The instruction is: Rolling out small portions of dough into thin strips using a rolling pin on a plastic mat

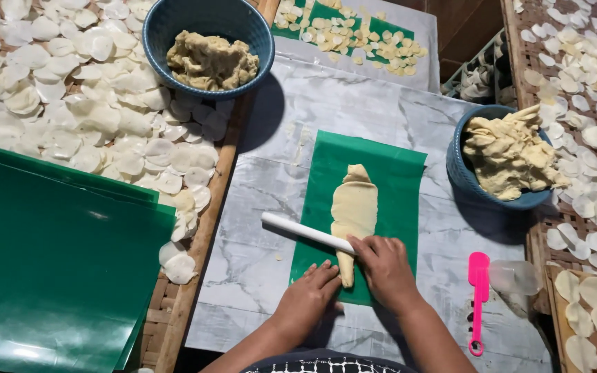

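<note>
A long flattened strip of pale dough (354,207) lies on a green plastic sheet (396,186) on the marble-patterned board (264,200). A white rolling rod (298,230) lies across the dough's near end, pointing left. My right hand (383,266) rests on the rod's right end over the dough. My left hand (310,293) lies flat at the sheet's near left corner, its fingers by the dough's tip.
Two blue bowls of dough stand at the back left (209,41) and at the right (502,155). Thin white discs (84,103) cover woven trays on both sides. Green sheets (50,269) are stacked at the left. A pink tool (478,290) and clear cup (516,276) lie at the right.
</note>
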